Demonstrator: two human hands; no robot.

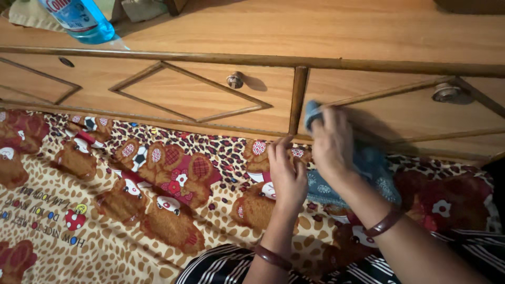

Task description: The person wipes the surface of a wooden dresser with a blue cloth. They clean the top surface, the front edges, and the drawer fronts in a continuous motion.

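My right hand [330,143] grips a blue patterned cloth [374,167] and presses its bunched end against the front of a wooden drawer [400,113], near the vertical divider. The rest of the cloth hangs down under my wrist. My left hand [286,173] rests flat, fingers together, on the patterned blanket [105,221] just below the drawer fronts; it holds nothing. Both wrists wear brown bangles.
The wooden cabinet [315,29] has drawer fronts with diamond trim and round metal knobs [235,80], [446,92]. A blue spray bottle [79,18] stands on its top at far left, beside folded cloths. The blanket shows teddy bears and leopard spots.
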